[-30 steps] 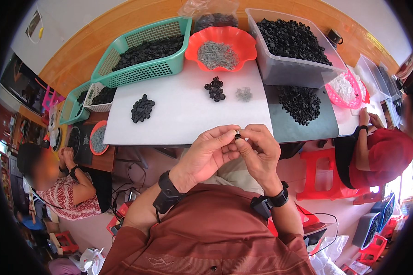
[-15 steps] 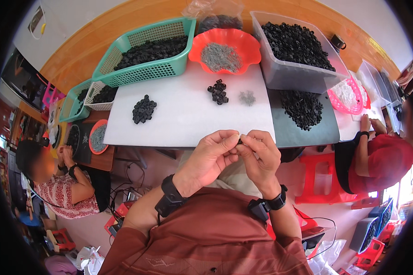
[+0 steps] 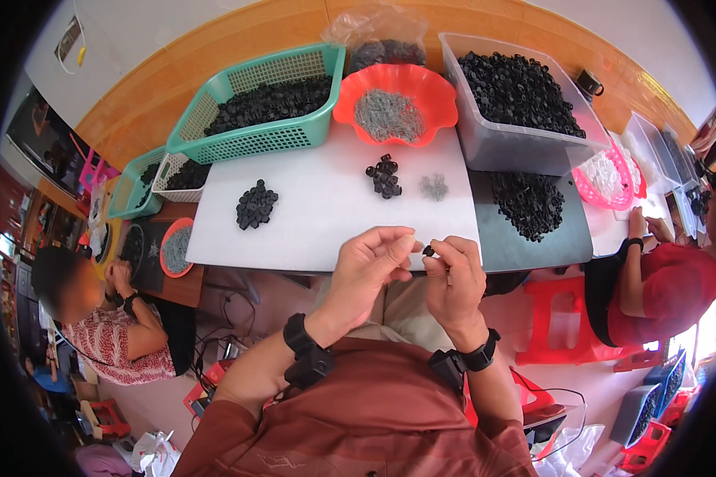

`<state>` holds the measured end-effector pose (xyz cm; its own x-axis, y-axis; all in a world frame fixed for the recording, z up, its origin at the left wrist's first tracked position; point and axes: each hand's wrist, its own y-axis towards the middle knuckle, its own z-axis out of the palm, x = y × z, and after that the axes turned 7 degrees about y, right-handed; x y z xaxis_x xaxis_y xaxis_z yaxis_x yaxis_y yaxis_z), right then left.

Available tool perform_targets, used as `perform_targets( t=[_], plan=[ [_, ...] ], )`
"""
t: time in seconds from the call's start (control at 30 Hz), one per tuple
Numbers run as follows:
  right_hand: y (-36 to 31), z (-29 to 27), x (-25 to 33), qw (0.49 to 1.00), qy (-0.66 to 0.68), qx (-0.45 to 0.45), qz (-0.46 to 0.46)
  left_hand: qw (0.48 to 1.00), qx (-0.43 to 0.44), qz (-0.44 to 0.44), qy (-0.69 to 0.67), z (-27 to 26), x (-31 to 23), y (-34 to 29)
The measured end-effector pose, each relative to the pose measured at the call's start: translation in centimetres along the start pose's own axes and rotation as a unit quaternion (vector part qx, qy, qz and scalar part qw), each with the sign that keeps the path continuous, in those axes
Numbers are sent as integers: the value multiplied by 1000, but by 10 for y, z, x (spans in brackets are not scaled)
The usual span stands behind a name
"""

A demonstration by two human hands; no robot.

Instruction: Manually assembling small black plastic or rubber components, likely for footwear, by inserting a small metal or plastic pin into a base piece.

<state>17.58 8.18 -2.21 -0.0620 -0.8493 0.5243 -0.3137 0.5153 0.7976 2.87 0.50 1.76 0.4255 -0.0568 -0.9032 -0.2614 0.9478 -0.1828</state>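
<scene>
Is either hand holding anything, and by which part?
The right hand pinches a small black piece; the gripped part is hidden. Whether the left hand holds anything is unclear.

This looks like a small workshop, with seated people (image 3: pixel 664 290) at tables (image 3: pixel 181 291) on both sides and baskets (image 3: pixel 254 145) heaped with black parts (image 3: pixel 270 103).

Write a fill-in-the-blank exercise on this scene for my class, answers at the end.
The hand that pinches the small black part is the person's ____ one.
The large red bowl stands ____ the green basket and the clear bin.
The pile on the dark green surface is coloured ____.

Missing words: right; between; black.
</scene>
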Motion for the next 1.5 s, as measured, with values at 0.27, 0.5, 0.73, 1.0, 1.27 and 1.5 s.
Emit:
perform_targets(
  t=[0.27,0.5,0.73,1.0,1.27,1.5],
  plan=[
    [-6,0,-5,989,100,-18,110,846,-158,186,475,-47,-44,69],
    [-7,-5,-5,983,127,-18,130,712,-133,251,642,-67,-33,105],
    [-7,-4,-5,977,155,-22,147,673,-121,286,672,-74,-30,112],
    [-8,-3,-7,970,180,-29,162,746,-117,248,607,-67,-38,90],
    [-8,-3,-5,961,203,-26,185,823,-84,232,512,-64,-31,67],
    [-6,-1,-3,953,227,-29,197,937,-17,146,317,-61,-28,55]
  ],
)
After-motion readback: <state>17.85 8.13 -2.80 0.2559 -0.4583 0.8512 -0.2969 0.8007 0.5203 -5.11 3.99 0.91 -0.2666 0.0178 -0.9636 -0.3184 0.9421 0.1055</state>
